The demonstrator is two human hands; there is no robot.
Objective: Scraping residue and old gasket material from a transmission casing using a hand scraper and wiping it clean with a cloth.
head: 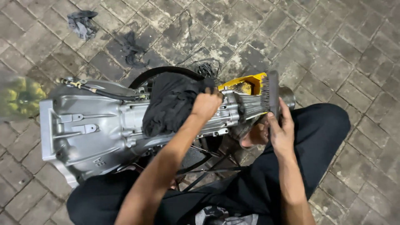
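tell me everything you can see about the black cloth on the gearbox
The black cloth is a crumpled, soft-looking fabric rag, bunched in folds and draped over the middle of the silver metal gearbox. It hangs partly down the housing's near side. The left hand presses a fist onto its right edge, gripping or pushing it against the casing. Behind it curves a black tyre. It looks dark all over; any stains cannot be told. The right hand does not touch it.

left hand (pixel 205 104) clenched, arm stretched forward, right hand (pixel 280 129) raised — fingers curled
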